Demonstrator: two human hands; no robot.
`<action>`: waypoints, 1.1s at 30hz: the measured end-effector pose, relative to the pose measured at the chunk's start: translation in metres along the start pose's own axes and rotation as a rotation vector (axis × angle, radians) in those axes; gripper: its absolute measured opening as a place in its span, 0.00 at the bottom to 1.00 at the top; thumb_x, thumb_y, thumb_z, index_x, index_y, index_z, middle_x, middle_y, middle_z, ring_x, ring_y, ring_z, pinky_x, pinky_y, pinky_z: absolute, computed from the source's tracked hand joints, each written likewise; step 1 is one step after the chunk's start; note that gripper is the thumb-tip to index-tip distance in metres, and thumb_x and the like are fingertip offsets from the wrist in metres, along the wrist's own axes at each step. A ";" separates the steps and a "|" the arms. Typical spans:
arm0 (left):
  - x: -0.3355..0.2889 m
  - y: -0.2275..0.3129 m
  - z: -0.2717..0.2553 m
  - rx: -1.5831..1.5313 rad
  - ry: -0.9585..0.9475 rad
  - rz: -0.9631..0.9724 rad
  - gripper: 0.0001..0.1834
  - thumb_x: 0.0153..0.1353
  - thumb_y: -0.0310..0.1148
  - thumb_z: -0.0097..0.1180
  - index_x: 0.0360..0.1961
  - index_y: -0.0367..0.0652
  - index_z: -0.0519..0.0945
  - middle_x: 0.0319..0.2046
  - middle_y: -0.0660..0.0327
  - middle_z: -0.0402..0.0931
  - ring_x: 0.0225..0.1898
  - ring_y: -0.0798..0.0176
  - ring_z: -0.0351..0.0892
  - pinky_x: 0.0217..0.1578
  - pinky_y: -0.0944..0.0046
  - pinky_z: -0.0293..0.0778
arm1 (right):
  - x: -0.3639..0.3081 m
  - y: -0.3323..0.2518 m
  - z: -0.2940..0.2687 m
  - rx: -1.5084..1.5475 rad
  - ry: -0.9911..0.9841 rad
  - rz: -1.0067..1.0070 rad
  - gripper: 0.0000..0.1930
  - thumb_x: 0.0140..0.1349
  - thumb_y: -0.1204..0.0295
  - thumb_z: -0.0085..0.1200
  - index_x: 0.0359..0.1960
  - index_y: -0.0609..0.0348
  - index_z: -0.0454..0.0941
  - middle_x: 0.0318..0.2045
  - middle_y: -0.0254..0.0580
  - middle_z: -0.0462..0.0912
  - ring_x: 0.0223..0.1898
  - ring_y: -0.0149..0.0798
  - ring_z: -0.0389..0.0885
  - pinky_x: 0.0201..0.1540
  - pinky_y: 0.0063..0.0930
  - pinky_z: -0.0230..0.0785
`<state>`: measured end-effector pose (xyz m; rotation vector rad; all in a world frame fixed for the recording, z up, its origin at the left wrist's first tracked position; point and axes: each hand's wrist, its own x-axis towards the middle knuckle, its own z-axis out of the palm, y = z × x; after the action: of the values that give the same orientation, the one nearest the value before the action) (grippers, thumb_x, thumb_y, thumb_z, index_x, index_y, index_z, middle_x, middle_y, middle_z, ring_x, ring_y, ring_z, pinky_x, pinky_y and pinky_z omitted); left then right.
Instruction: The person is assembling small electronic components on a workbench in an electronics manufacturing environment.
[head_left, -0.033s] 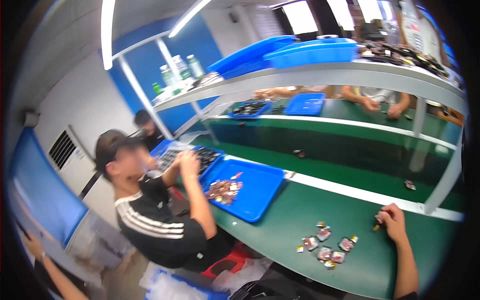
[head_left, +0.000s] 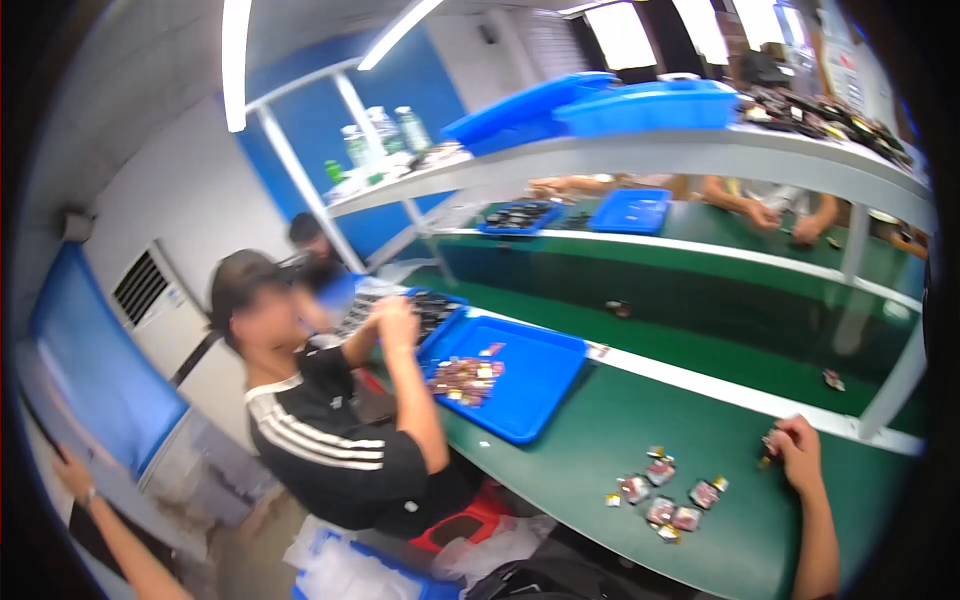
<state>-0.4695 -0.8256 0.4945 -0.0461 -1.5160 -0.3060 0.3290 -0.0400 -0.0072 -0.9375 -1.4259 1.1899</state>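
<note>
At the right, my right hand (head_left: 800, 452) is bent over the green table (head_left: 570, 480), fingers closed on a small dark part (head_left: 768, 450) with a yellowish end. Its exact kind does not show. To the left of this hand lies a loose group of small silvery-pink parts (head_left: 661, 510) with gold and white tabs, several in all. My left hand (head_left: 76, 474) is far out at the lower left, away from the table. Its fingers look closed around a thin dark thing at the picture's edge, too blurred to name.
A co-worker in a black shirt (head_left: 330, 440) sits at the left, hands over trays. One blue tray (head_left: 535, 400) holds a heap of similar parts. Above the table runs a shelf (head_left: 640, 150) with blue bins (head_left: 650, 108); its post (head_left: 893, 385) stands behind my right hand.
The whole view has shifted slightly, so the scene sits a little farther right. My right hand still holds the small part over the table. The group of parts looks unchanged.
</note>
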 end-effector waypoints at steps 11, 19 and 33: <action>0.001 0.049 -0.026 0.066 0.035 -0.110 0.35 0.65 0.52 0.45 0.62 0.33 0.65 0.63 0.45 0.63 0.66 0.47 0.59 0.66 0.57 0.54 | 0.003 0.019 -0.009 -0.023 0.004 -0.023 0.02 0.62 0.77 0.46 0.33 0.62 0.68 0.24 0.33 0.70 0.23 0.24 0.69 0.28 0.17 0.64; -0.051 0.053 -0.028 -0.002 -0.056 -0.224 0.32 0.66 0.48 0.44 0.63 0.37 0.64 0.64 0.45 0.62 0.66 0.47 0.59 0.66 0.56 0.54 | 0.002 0.034 -0.023 -0.041 -0.024 -0.062 0.02 0.64 0.77 0.45 0.35 0.61 0.67 0.24 0.32 0.66 0.23 0.23 0.66 0.27 0.17 0.60; 0.009 0.164 -0.025 -0.141 -0.020 -0.014 0.31 0.65 0.48 0.47 0.64 0.42 0.65 0.67 0.49 0.59 0.69 0.50 0.55 0.67 0.56 0.51 | 0.002 0.034 -0.022 -0.035 -0.020 -0.056 0.02 0.65 0.76 0.45 0.35 0.60 0.67 0.23 0.30 0.67 0.23 0.22 0.65 0.27 0.16 0.59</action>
<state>-0.4077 -0.6750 0.5281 -0.1508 -1.5134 -0.4243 0.3491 -0.0269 -0.0398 -0.9064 -1.4841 1.1383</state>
